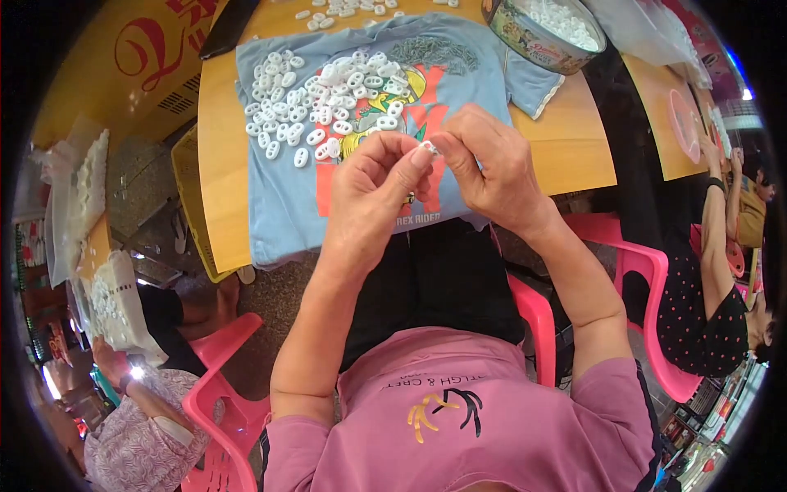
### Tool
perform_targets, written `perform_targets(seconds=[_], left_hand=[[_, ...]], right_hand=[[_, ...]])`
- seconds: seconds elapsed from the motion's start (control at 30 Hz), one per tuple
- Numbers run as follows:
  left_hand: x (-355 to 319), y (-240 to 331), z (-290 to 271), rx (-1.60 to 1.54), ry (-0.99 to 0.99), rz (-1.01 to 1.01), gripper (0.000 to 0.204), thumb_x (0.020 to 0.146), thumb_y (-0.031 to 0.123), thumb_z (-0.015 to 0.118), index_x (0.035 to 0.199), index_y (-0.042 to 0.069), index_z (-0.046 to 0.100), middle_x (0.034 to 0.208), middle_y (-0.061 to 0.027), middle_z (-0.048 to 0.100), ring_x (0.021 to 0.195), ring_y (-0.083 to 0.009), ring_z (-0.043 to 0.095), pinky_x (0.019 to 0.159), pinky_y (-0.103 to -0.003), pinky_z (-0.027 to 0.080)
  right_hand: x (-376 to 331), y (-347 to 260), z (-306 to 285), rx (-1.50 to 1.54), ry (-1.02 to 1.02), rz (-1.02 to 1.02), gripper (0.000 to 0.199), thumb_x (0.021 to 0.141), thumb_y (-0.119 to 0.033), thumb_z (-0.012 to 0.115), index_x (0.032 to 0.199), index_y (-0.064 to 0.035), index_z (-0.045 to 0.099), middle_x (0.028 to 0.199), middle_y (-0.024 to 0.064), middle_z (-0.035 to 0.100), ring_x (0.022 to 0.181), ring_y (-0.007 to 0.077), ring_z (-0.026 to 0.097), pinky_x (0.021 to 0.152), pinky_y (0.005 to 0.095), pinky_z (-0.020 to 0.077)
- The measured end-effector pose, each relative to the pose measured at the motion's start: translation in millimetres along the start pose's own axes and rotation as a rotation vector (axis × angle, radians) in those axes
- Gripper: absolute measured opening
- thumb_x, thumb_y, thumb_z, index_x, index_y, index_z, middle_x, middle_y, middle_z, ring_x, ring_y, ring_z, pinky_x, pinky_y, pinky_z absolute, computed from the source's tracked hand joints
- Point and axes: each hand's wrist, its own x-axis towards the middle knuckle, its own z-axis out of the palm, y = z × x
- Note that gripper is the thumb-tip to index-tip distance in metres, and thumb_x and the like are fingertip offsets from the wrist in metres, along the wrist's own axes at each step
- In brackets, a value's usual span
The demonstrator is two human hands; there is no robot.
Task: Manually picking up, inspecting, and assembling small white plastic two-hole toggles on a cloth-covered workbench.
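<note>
Over the near part of a blue T-shirt (283, 213) spread on the table, my two hands meet at their fingertips. Between the thumb and forefinger of my left hand (369, 184) is a small white two-holed plastic piece (427, 146). My right hand (498, 168) is closed in a pinch against the end of that piece; whatever its fingertips hold is too small to make out. Beyond them lies a loose heap of white two-holed oval pieces (283, 107). To its right is a pile of tiny dark metal parts (434, 53).
At the table's far right a round patterned tin (537, 51) holds more white pieces. Others lie along the far edge of the wooden table (578, 135). A yellow crate (193, 193) stands left of it. People sit at both sides near pink chairs (225, 410).
</note>
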Motion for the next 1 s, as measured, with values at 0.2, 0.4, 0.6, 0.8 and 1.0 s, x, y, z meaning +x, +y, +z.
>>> perform_targets(seconds=[0.2,0.4,0.6,0.8,1.0], left_hand=[[-4.1,-6.5,9.8,0.023,0.001,0.075,0.015,0.094,0.013,0.063,0.095,-0.001,0.057,0.081,-0.0026,0.060,0.069,-0.0074,0.055,0.060,-0.022,0.047],[-2.8,-8.3,8.3,0.141,0.054,0.102,0.013,0.094,0.011,0.063,0.094,-0.001,0.057,0.079,-0.0013,0.060,0.069,-0.0061,0.055,0.060,-0.021,0.046],[8.6,3.8,-22.2,0.290,-0.007,0.100,0.010,0.093,0.010,0.064,0.096,0.001,0.060,0.078,0.0014,0.060,0.069,-0.0051,0.056,0.062,-0.020,0.045],[11.2,28.6,-48.5,0.135,0.122,0.145,0.013,0.093,0.012,0.065,0.097,0.000,0.059,0.079,-0.0023,0.060,0.067,-0.0091,0.055,0.061,-0.021,0.046],[10.0,34.6,-54.2,0.054,0.131,0.177,0.016,0.093,0.014,0.066,0.097,0.000,0.058,0.080,-0.0039,0.060,0.071,-0.0104,0.056,0.065,-0.023,0.047]], right_hand=[[-8.4,-2.8,2.3,0.007,0.040,0.015,0.009,0.091,-0.001,0.061,0.084,0.0012,0.055,0.073,0.0119,0.058,0.061,0.0273,0.055,0.054,0.0348,0.0447],[-15.1,-0.9,11.0,0.000,0.060,0.033,0.010,0.091,-0.001,0.060,0.083,0.0011,0.055,0.072,0.0116,0.057,0.060,0.0266,0.055,0.053,0.0348,0.0442],[0.8,-1.4,18.0,0.117,0.022,0.104,0.009,0.092,-0.004,0.060,0.086,0.0019,0.057,0.072,0.0111,0.056,0.058,0.0247,0.055,0.052,0.0328,0.0437],[29.4,35.4,15.7,-0.002,-0.105,0.097,0.012,0.088,-0.007,0.064,0.099,-0.0019,0.066,0.081,0.0109,0.059,0.071,0.0285,0.062,0.061,0.0361,0.0487],[34.6,40.7,19.7,-0.297,-0.372,0.041,0.015,0.082,-0.009,0.068,0.097,-0.0052,0.067,0.093,0.0095,0.061,0.080,0.0313,0.062,0.068,0.0399,0.0500]])
